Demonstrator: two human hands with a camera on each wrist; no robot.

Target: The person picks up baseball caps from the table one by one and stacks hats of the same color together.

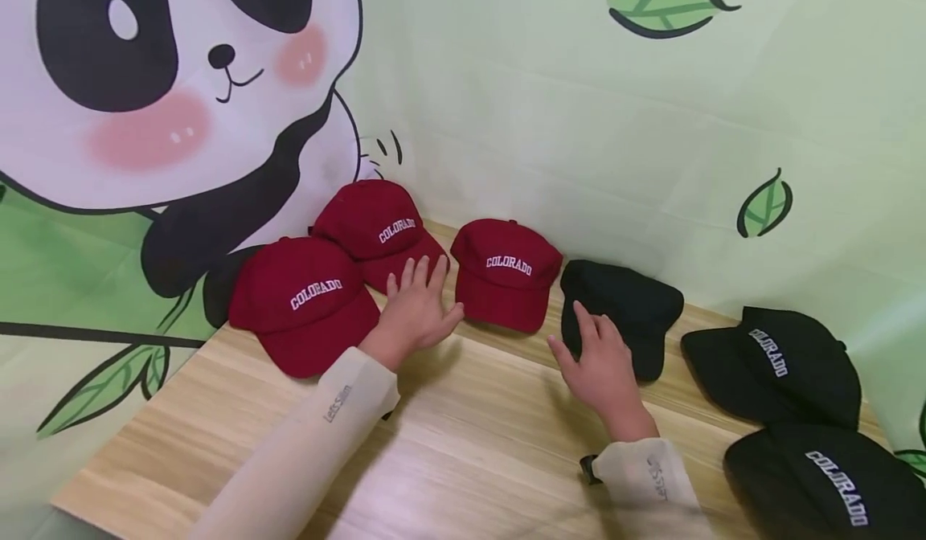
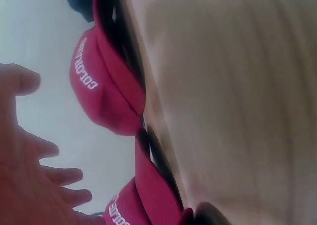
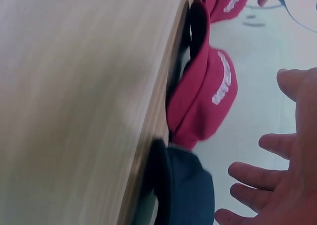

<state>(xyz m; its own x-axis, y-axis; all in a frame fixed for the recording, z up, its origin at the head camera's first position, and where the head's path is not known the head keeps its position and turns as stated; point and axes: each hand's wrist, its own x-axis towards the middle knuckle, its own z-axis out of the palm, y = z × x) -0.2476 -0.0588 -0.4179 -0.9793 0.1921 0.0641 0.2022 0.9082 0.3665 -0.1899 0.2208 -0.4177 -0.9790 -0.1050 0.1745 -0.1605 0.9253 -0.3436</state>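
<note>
My left hand hovers with spread fingers in front of the rear-left red cap, holding nothing. Beside its wrist lies another red cap, and a third red cap sits to the right of its fingers. My right hand is held over a plain-looking black cap, fingers extended and holding nothing. Both wrist views show the left fingers and right fingers apart from the caps. The red caps carry white COLORADO lettering.
Two more black caps with COLORADO lettering, one at the right rear and one nearer, stand on the wooden table. Behind the row of caps hangs a green backdrop with a panda and leaves.
</note>
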